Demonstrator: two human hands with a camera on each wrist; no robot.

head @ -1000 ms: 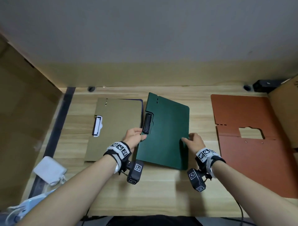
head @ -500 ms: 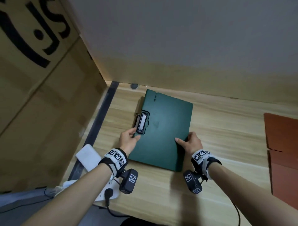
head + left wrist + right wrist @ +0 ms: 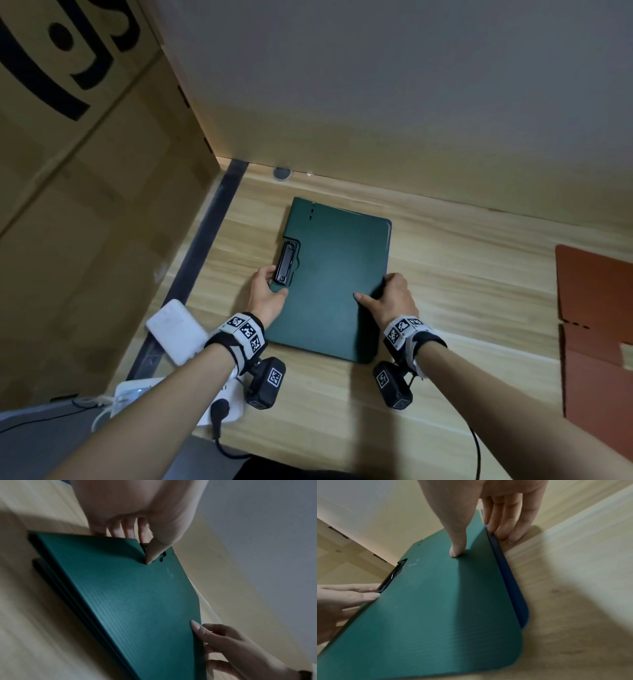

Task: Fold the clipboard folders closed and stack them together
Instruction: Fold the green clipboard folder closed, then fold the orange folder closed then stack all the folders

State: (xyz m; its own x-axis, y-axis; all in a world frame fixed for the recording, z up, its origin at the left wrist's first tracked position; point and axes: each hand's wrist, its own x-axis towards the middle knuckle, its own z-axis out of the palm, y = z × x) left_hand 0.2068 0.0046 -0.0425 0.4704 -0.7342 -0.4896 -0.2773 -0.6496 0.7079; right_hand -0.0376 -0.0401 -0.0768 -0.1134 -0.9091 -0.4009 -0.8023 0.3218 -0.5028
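A closed dark green clipboard folder (image 3: 332, 281) lies on the wooden table (image 3: 462, 291), stacked on another folder of which only a blue edge (image 3: 510, 582) shows. My left hand (image 3: 265, 294) pinches the stack's left edge just below the black clip (image 3: 286, 262), thumb on the cover (image 3: 137, 595). My right hand (image 3: 390, 298) grips the right edge, with the thumb on top of the cover (image 3: 436, 608) and the fingers down along the side. An open brown folder (image 3: 596, 325) lies flat at the far right.
A large cardboard box (image 3: 85, 205) walls off the left side. A white power strip (image 3: 219, 401) and a white adapter (image 3: 174, 329) sit at the table's front left corner. The wall runs close behind the folders.
Both hands slid the green folder to the left and onto the olive folder, which it now covers. The head view swung left with it, so the brown folder sits at the frame's edge.
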